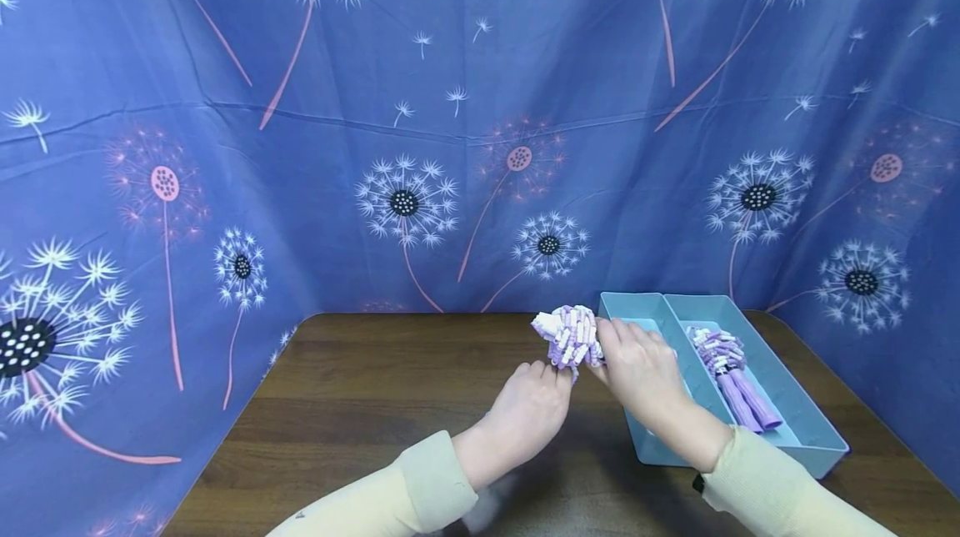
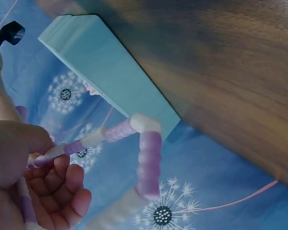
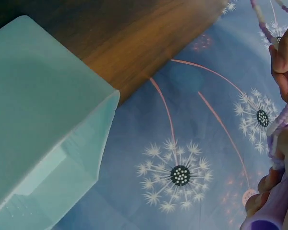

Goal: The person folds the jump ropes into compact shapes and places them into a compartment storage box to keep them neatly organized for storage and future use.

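Note:
A beaded jump rope (image 1: 573,337), white and purple, is bunched up between my two hands above the table. My right hand (image 1: 641,362) grips the bunch from its right side. In the right wrist view, a purple handle (image 3: 273,206) with a hollow end sticks out below the right fingers. Just under the bunch is my left hand (image 1: 525,404). Seen from the left wrist, that hand (image 2: 43,177) pinches a beaded strand between thumb and curled fingers, and a loop of beads (image 2: 150,163) bends away from it.
A teal tray (image 1: 821,460) with two compartments stands at the right, close behind my right forearm. Its right compartment holds another bundled jump rope (image 1: 731,374) with two purple handles. The brown table (image 1: 360,420) meets a blue dandelion-print cloth (image 1: 465,62) behind.

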Tool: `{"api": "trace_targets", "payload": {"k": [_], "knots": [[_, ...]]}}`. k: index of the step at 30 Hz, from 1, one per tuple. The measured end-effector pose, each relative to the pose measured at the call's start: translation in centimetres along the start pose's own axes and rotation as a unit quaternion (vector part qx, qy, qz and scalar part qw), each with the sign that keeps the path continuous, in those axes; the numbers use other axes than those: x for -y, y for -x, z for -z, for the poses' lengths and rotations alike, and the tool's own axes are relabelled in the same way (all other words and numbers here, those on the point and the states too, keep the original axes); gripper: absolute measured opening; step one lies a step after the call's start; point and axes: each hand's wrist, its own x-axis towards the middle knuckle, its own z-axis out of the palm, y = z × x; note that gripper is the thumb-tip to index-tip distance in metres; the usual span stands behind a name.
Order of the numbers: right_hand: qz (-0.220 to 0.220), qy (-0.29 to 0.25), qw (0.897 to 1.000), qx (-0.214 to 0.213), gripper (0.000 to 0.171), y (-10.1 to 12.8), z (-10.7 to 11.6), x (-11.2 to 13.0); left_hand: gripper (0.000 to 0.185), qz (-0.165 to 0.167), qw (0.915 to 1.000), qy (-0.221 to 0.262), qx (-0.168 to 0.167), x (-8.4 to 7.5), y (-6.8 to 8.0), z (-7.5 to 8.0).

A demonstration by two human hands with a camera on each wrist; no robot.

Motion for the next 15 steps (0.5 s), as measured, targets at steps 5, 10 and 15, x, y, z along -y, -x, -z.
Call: {"api": "trace_targets", "payload": {"k": [5, 10, 15], "knots": [[0.013, 0.019, 1.0, 0.01, 0.049, 0.2, -0.1, -0.3, 0.013, 0.002, 0.9996, -0.002, -0.029, 0.3, -0.1, 0.8], [0.01, 0.031, 0.999, 0.025, 0.053, 0.6, -0.2, -0.7, 0.016, -0.002, 0.9983, 0.006, -0.058, 0.9, -0.3, 1.6], [0.022, 0.041, 0.999, 0.024, 0.055, 1.0, -0.3, -1.0, 0.015, -0.014, 0.9987, 0.017, -0.045, 1.4, -0.3, 2.0]]}}
